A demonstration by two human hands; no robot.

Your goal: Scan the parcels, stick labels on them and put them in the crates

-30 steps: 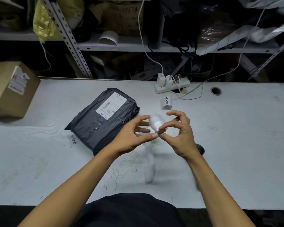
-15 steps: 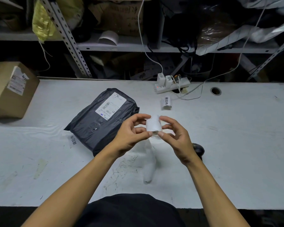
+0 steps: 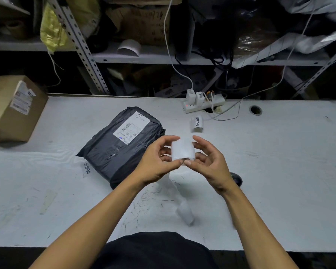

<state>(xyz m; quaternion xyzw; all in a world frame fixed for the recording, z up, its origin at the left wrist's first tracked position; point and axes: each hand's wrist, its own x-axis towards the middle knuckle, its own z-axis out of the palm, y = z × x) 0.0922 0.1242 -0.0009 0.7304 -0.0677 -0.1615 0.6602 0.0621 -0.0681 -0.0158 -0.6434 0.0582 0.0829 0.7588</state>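
Both hands up over the tabletop [image 3: 279, 171], working one white label roll [image 3: 183, 150]. Left hand [image 3: 159, 162] has fingers curled round the roll's left side, thumb tip pinching at the lower edge. Right hand [image 3: 211, 162] curls round the right side, thumb meeting the left thumb at that same lower edge. Neither hand is free. A blurred tail of backing strip [image 3: 182, 200] hangs from the roll toward 6 o'clock; whether a label is already lifted, I cannot tell.

Step in hand, my judgement: peeling one label off for the parcel. To do it well: keep the roll steady w/ one hand, lift a corner w/ the other thumbnail, peel slow so the label doesn't curl onto itself, keep fingers off the adhesive, and let the strip hang clear.

Black parcel [image 3: 122, 144] lies flat on the tabletop at 10 o'clock from my hands, just beside the left one, not touching. No crates in view.

Writing: parcel's white shipping label [image 3: 131, 126] shows barcodes, text too small to read. Small paper curl [image 3: 197, 124] at 12 o'clock reads 退回件. A slip [image 3: 87, 168] at the parcel's near-left corner shows 退回, rest unclear. Cardboard box [image 3: 14, 109] at 9 o'clock carries a torn label, illegible. Power strip [image 3: 204, 103] at 12 o'clock, no brand legible.
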